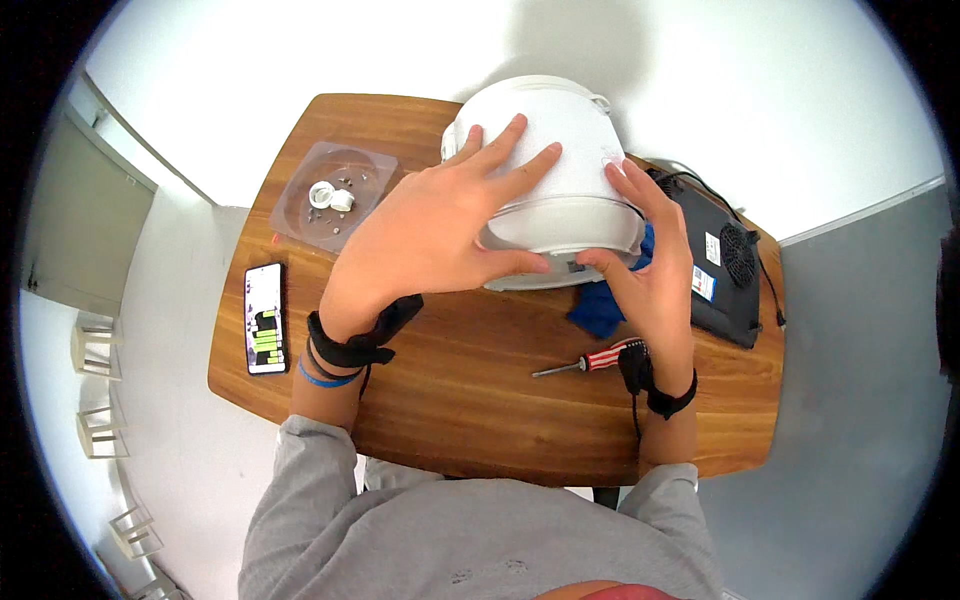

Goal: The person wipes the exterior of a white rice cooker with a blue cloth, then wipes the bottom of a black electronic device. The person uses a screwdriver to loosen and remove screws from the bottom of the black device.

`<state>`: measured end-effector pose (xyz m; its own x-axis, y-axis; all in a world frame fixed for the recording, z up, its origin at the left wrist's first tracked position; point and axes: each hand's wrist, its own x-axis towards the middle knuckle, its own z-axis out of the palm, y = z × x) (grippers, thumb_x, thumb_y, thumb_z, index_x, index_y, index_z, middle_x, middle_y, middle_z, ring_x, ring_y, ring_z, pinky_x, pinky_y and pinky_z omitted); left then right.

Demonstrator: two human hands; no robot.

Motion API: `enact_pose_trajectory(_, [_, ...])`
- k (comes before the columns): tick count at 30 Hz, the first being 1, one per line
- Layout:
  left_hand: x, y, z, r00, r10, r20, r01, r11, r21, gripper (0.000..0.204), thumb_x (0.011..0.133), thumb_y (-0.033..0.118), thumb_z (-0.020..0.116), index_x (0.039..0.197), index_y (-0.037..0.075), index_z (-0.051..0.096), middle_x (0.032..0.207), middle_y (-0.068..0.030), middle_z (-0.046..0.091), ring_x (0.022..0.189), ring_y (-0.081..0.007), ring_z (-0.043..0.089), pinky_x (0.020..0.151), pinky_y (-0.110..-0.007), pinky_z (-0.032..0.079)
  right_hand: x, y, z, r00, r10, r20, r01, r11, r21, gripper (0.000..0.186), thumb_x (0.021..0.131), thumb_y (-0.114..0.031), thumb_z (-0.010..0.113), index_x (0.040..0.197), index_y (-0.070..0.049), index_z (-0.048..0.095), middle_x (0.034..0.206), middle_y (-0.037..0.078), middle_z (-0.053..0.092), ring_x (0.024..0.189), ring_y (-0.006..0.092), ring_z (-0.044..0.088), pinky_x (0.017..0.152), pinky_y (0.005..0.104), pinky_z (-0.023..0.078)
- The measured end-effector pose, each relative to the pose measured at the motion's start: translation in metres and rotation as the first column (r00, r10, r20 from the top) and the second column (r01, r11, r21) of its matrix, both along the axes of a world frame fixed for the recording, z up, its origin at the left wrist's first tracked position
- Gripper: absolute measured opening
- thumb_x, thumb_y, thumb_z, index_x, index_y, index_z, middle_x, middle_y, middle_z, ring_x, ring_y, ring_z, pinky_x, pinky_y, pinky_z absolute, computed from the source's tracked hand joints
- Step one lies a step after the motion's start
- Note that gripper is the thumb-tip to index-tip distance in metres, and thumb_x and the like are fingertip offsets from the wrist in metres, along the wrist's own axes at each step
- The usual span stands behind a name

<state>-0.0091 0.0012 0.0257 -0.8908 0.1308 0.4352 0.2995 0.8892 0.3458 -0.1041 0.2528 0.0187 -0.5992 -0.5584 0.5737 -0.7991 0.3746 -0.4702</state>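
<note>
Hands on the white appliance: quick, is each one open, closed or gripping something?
Left hand: open, spread over the white appliance.
Right hand: open, curved against the appliance's right side; how firmly it presses cannot be told.

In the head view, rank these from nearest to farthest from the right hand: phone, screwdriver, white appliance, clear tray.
From the right hand:
1. White appliance: at its fingertips, to its left.
2. Screwdriver: on the table, toward the person's body.
3. Clear tray: far left, beyond the left wrist.
4. Phone: near the table's left edge.
</note>
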Motion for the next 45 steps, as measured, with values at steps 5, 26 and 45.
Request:
enact_pose_trajectory(5, [0.005,-0.004,0.004,0.999,-0.01,0.036,0.01,1.0,-0.01,0.105,0.077,0.053,0.096,0.169,0.029,0.051,0.174,-0.0238,0.043,0.132,-0.0522,0.068,0.099,-0.05,0.062,0.004,0.002,0.004,0.999,0.013,0.035,-0.014,0.999,0.051,0.091,0.073,-0.029,0.1,0.155,-0.011,0.064,0.156,0.01,0.066,0.135,0.0327,0.064,0.114,0.0449,0.053])
enact_pose_trajectory(26, [-0.002,-0.008,0.001,1.0,-0.031,0.003,0.031,0.997,0.065,0.105,0.068,0.049,0.098,0.163,0.031,0.059,0.169,-0.0243,0.049,0.136,-0.0449,0.069,0.092,-0.044,0.067,-0.004,0.014,0.001,0.995,0.062,0.072,-0.069,0.992,0.107,0.075,0.096,-0.023,0.084,0.164,-0.014,0.054,0.169,0.023,0.051,0.152,0.0421,0.056,0.118,0.0502,0.054])
enact_pose_trajectory(45, [0.003,-0.012,0.006,0.998,-0.053,-0.017,0.054,0.996,0.072,0.089,0.085,0.048,0.093,0.159,0.016,0.055,0.182,-0.0274,0.025,0.159,-0.0554,0.037,0.118,-0.058,0.049,0.006,0.007,0.004,0.999,0.019,-0.051,-0.009,0.982,0.188,0.096,0.082,-0.034,0.099,0.162,-0.007,0.053,0.15,0.022,0.056,0.128,0.0423,0.058,0.108,0.0521,0.052])
